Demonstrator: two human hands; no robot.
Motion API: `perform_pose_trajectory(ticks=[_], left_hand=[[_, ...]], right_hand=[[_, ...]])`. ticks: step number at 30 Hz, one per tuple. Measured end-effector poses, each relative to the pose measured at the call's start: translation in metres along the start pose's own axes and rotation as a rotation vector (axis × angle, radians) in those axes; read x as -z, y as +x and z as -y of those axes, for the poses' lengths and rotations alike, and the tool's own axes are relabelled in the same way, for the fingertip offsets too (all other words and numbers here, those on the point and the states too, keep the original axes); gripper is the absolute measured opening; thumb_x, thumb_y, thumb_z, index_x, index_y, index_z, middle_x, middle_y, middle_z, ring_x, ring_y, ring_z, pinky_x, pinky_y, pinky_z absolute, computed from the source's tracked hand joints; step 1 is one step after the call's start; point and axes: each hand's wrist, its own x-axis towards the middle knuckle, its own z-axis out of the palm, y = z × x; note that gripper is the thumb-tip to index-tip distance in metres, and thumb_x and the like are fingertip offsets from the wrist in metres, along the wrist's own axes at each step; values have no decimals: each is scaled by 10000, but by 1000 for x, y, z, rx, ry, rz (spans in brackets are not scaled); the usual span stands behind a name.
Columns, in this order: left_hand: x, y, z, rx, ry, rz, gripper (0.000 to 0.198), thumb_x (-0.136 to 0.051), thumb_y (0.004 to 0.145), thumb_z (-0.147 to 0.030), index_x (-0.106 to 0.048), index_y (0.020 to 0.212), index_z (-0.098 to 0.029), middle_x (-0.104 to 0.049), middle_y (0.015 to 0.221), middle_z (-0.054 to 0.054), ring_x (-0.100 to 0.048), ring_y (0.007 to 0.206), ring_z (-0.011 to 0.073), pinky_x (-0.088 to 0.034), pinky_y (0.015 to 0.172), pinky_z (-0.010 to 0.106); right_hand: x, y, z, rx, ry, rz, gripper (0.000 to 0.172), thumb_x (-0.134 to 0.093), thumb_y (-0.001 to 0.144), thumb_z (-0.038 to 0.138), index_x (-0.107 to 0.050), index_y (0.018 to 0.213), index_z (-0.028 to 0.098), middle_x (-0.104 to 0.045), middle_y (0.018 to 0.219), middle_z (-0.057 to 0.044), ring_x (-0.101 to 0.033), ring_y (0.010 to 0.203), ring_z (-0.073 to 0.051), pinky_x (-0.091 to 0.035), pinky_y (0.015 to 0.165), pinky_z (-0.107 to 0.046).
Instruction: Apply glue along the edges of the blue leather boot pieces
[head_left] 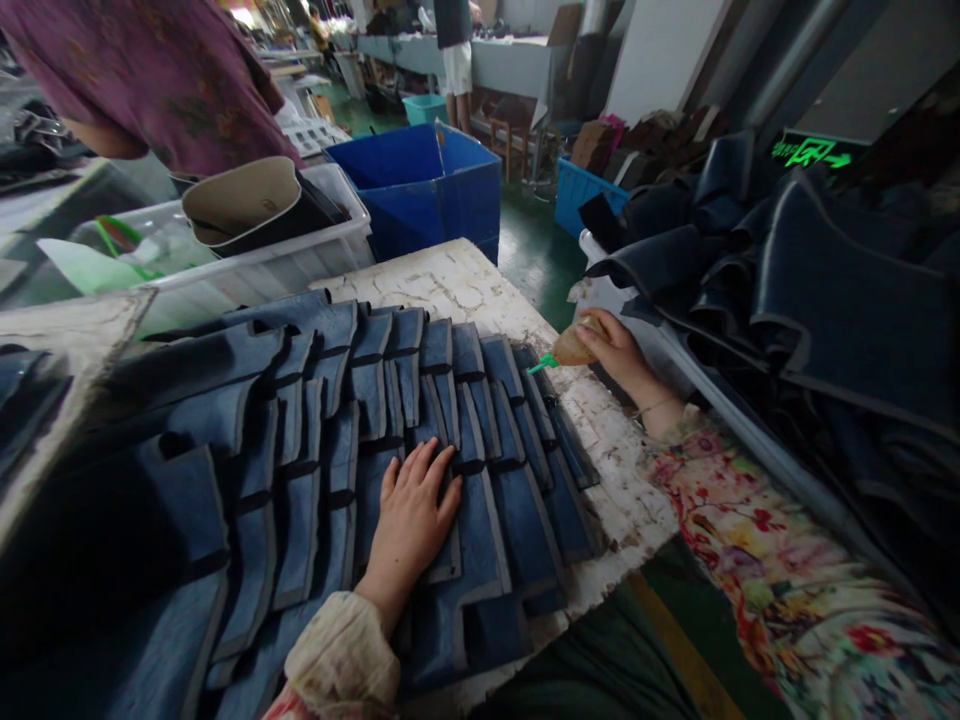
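Overlapping dark blue leather-like pieces [469,510] with grey edges are fanned out in rows across a worktable. My left hand [412,520] rests palm down on them near the middle, fingers stretched out. At the far right end of the rows, my right hand [616,352] is wrapped round a squeeze bottle [576,345], amber and cloudy, with a thin green nozzle. The bottle is tilted, its nozzle pointing left, over or close to the edges of the rightmost pieces. Whether the tip touches them I cannot tell.
The worktable's white, crusted top [465,275] shows along the back and right. A bin heaped with dark pieces [847,300] stands at the right. Behind are a white crate [300,240] and a large blue bin [427,200]. A person in a purple shirt [165,80] stands at back left.
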Motion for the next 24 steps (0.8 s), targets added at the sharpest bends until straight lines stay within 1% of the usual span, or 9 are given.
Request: perform_pose_trajectory(ticks=[4, 8, 13, 16, 19, 21, 24], left_hand=[[1, 0, 0, 3, -10, -6, 415, -401, 914, -383, -483, 1300, -255, -468, 1390, 49, -417, 1288, 225, -267, 1101, 482], [1, 0, -1, 4, -17, -6, 418, -403, 911, -382, -486, 1300, -254, -466, 1390, 55, -419, 1286, 229, -272, 1099, 483], [2, 0, -1, 6, -20, -6, 420, -398, 912, -378, -485, 1302, -245, -462, 1393, 61, -411, 1291, 229, -255, 1106, 484], [2, 0, -2, 9, -25, 3, 421, -392, 914, -379, -483, 1303, -244, -460, 1395, 57, -406, 1294, 228, -252, 1106, 486], [2, 0, -1, 7, -28, 8, 426, -388, 915, -386, -479, 1307, -246, -457, 1397, 55, -405, 1295, 228, -254, 1104, 487], [1, 0, -1, 9, -25, 6, 428, -384, 917, -389, -477, 1309, -244, -455, 1400, 54, -402, 1298, 228, -252, 1104, 488], [1, 0, -1, 9, -24, -5, 425, -385, 917, -383, -481, 1306, -241, -456, 1398, 57, -405, 1296, 231, -252, 1104, 492]], right_hand=[[-8, 0, 5, 116, -122, 10, 408, -564, 785, 493, -580, 1095, 228, -603, 1105, -69, -557, 1042, -240, -434, 935, -387], [-7, -3, 8, 149, -183, 8, 401, -562, 788, 472, -587, 1100, 221, -600, 1096, -81, -556, 1047, -246, -433, 939, -383], [4, -14, 11, 69, -158, 72, 370, -580, 767, 458, -610, 1057, 231, -631, 1047, -57, -586, 974, -243, -461, 884, -395], [13, -24, 17, -13, -130, 155, 331, -579, 765, 446, -627, 1012, 231, -651, 981, -37, -603, 913, -238, -475, 837, -385], [16, -29, 22, -69, -130, 224, 312, -568, 772, 448, -634, 981, 226, -658, 927, -31, -607, 872, -234, -479, 808, -377], [13, -29, 23, -43, -135, 183, 331, -562, 774, 453, -627, 1001, 221, -653, 960, -40, -601, 903, -238, -472, 831, -383], [6, -26, 20, 32, -150, 58, 374, -557, 779, 453, -604, 1070, 224, -633, 1049, -59, -578, 986, -244, -447, 898, -399]])
